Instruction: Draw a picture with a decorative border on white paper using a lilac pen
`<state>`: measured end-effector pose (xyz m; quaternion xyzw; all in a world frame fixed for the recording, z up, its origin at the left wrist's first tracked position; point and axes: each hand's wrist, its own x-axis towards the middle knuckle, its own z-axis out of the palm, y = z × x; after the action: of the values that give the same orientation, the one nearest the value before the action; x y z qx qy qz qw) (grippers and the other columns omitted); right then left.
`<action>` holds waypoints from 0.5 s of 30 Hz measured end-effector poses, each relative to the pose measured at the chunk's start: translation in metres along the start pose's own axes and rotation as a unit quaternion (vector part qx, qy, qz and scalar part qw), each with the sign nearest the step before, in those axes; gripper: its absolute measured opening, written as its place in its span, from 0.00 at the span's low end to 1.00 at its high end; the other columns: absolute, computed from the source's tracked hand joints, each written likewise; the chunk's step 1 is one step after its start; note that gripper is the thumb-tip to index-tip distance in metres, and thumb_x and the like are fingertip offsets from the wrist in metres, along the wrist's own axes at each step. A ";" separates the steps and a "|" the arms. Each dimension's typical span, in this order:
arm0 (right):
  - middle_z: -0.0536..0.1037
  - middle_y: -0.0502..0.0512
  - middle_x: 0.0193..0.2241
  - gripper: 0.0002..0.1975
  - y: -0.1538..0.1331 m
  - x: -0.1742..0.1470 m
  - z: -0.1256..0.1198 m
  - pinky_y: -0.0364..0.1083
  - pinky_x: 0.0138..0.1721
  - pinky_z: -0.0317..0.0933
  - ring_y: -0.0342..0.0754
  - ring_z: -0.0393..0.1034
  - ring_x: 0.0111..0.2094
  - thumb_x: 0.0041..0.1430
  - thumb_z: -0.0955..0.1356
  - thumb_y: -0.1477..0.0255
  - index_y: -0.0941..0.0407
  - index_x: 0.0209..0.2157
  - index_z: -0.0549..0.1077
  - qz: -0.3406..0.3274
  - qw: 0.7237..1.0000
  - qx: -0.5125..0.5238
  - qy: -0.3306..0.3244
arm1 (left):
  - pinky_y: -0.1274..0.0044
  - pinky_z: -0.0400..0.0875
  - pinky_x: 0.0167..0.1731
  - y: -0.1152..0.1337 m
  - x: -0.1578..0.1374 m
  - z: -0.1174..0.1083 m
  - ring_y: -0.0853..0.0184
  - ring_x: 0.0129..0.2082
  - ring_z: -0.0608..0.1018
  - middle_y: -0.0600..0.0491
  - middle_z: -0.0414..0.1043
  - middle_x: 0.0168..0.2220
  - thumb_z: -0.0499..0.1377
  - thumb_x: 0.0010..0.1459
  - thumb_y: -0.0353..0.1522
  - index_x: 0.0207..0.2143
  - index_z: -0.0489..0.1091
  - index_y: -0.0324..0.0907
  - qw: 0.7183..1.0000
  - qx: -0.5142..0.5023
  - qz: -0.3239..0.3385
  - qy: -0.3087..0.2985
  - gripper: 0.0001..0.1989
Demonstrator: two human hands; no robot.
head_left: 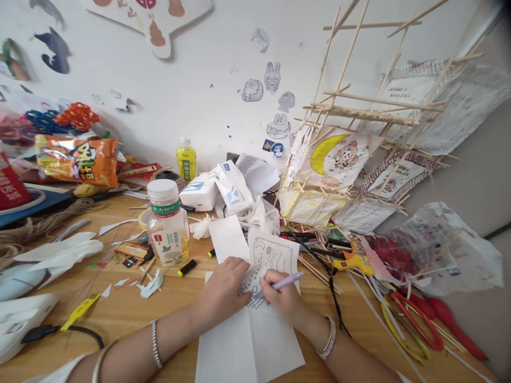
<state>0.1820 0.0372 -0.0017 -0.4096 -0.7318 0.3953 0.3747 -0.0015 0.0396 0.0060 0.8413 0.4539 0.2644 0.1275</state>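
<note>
A light purple pen (289, 280) is gripped in my right hand (279, 298), its tip down on a white sheet of paper (227, 346) among crosshatched lines. My left hand (225, 284) lies flat across the paper with its fingers stretched out. Just beyond my hands, a small card with drawings (275, 255) shows a moon, wavy lines and a patterned border; its lower part is hidden by my hands. A blank white piece of paper (228, 236) extends past my left fingers.
To the left stand a tea bottle (167, 229) and a black marker cap (187, 268). Tissue packs (235, 189) lie behind. On the right are a stick frame with drawn panels (331, 159), a yellow glue gun (351, 259), red-handled scissors (417, 319) and loose sticks.
</note>
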 end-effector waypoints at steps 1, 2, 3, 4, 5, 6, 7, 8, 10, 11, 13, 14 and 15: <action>0.59 0.43 0.14 0.17 0.000 0.000 0.000 0.41 0.22 0.51 0.41 0.54 0.19 0.59 0.61 0.71 0.53 0.18 0.54 0.000 1.000 -0.001 -0.002 | 0.68 0.66 0.41 0.000 0.000 0.000 0.57 0.42 0.70 0.51 0.68 0.38 0.60 0.46 0.24 0.34 0.61 0.44 1.000 0.000 0.001 0.001 0.14; 0.58 0.43 0.14 0.17 0.000 0.000 0.000 0.41 0.22 0.50 0.41 0.54 0.18 0.59 0.61 0.71 0.53 0.18 0.54 0.000 1.000 -0.003 -0.002 | 0.68 0.66 0.41 -0.001 0.000 0.001 0.57 0.43 0.70 0.51 0.68 0.38 0.60 0.46 0.24 0.34 0.61 0.44 1.000 0.000 0.001 0.002 0.14; 0.58 0.43 0.14 0.17 0.000 0.000 0.000 0.41 0.22 0.50 0.41 0.54 0.18 0.60 0.61 0.71 0.53 0.18 0.54 0.000 1.000 -0.003 -0.002 | 0.68 0.66 0.41 -0.001 -0.001 0.001 0.57 0.43 0.70 0.51 0.68 0.39 0.60 0.46 0.24 0.34 0.61 0.44 1.000 0.000 0.002 0.003 0.14; 0.58 0.43 0.14 0.17 0.001 0.000 0.000 0.41 0.21 0.51 0.41 0.54 0.18 0.59 0.61 0.71 0.53 0.18 0.54 0.001 1.000 -0.002 -0.002 | 0.68 0.66 0.41 -0.001 -0.001 0.001 0.57 0.43 0.70 0.51 0.68 0.39 0.60 0.46 0.24 0.34 0.61 0.44 1.000 -0.001 0.002 0.004 0.14; 0.58 0.43 0.14 0.17 0.001 0.000 0.000 0.41 0.21 0.51 0.41 0.54 0.18 0.59 0.61 0.72 0.53 0.18 0.54 0.002 1.000 0.001 -0.001 | 0.67 0.66 0.41 -0.001 -0.001 0.001 0.56 0.43 0.70 0.50 0.68 0.39 0.60 0.46 0.24 0.34 0.61 0.44 1.000 -0.001 0.002 0.004 0.14; 0.58 0.43 0.14 0.17 0.002 0.000 0.000 0.41 0.21 0.51 0.41 0.54 0.18 0.59 0.61 0.72 0.53 0.18 0.54 0.003 1.000 0.003 0.001 | 0.67 0.66 0.42 -0.001 -0.001 0.001 0.56 0.43 0.70 0.50 0.68 0.39 0.60 0.46 0.24 0.34 0.61 0.44 1.000 -0.001 0.002 0.005 0.14; 0.59 0.43 0.14 0.16 0.003 0.000 0.000 0.41 0.21 0.51 0.41 0.55 0.18 0.60 0.60 0.72 0.53 0.18 0.54 0.004 1.000 0.005 0.001 | 0.67 0.66 0.42 -0.001 -0.001 0.001 0.56 0.43 0.70 0.50 0.69 0.39 0.60 0.46 0.24 0.34 0.61 0.44 1.000 -0.002 0.003 0.005 0.14; 0.60 0.43 0.14 0.16 0.003 0.000 0.000 0.41 0.22 0.52 0.41 0.55 0.18 0.60 0.60 0.72 0.53 0.18 0.54 0.004 1.000 0.006 0.000 | 0.67 0.66 0.42 -0.001 -0.001 0.001 0.56 0.43 0.70 0.50 0.69 0.39 0.60 0.45 0.24 0.34 0.61 0.44 1.000 -0.003 0.003 0.004 0.14; 0.60 0.44 0.14 0.16 0.004 0.000 0.000 0.41 0.22 0.52 0.41 0.56 0.19 0.60 0.60 0.71 0.53 0.18 0.54 0.003 1.000 0.004 -0.002 | 0.68 0.66 0.41 -0.001 0.000 0.000 0.57 0.43 0.70 0.51 0.69 0.38 0.60 0.45 0.24 0.33 0.61 0.44 1.000 -0.003 0.004 0.003 0.13; 0.60 0.44 0.14 0.16 0.004 0.000 0.000 0.41 0.22 0.52 0.41 0.56 0.19 0.60 0.61 0.71 0.53 0.18 0.54 0.002 1.000 0.002 -0.002 | 0.68 0.66 0.41 -0.001 0.000 0.000 0.57 0.43 0.70 0.51 0.69 0.38 0.59 0.45 0.24 0.33 0.61 0.44 1.000 -0.003 0.005 0.002 0.13; 0.60 0.43 0.15 0.17 0.004 0.000 0.000 0.41 0.22 0.51 0.41 0.55 0.19 0.59 0.61 0.71 0.53 0.18 0.54 0.004 1.000 -0.001 0.001 | 0.67 0.66 0.41 -0.001 0.000 0.000 0.56 0.43 0.70 0.51 0.69 0.38 0.59 0.46 0.24 0.33 0.61 0.44 1.000 -0.003 0.004 0.001 0.13; 0.59 0.43 0.14 0.17 0.004 0.000 0.000 0.41 0.21 0.51 0.41 0.55 0.19 0.59 0.61 0.71 0.53 0.18 0.53 0.007 1.000 0.001 0.002 | 0.67 0.66 0.41 -0.001 0.000 0.000 0.56 0.43 0.70 0.51 0.69 0.38 0.59 0.46 0.24 0.33 0.61 0.44 1.000 -0.002 0.004 0.001 0.13; 0.59 0.43 0.14 0.16 0.004 0.000 0.000 0.41 0.21 0.51 0.41 0.55 0.18 0.59 0.61 0.72 0.53 0.18 0.53 0.011 1.000 0.003 0.002 | 0.67 0.66 0.41 -0.001 0.000 0.000 0.56 0.43 0.70 0.51 0.69 0.38 0.59 0.46 0.24 0.33 0.61 0.44 1.000 -0.002 0.004 0.000 0.13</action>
<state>0.1832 0.0385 -0.0050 -0.4169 -0.7253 0.4012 0.3729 -0.0020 0.0402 0.0062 0.8426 0.4503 0.2661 0.1279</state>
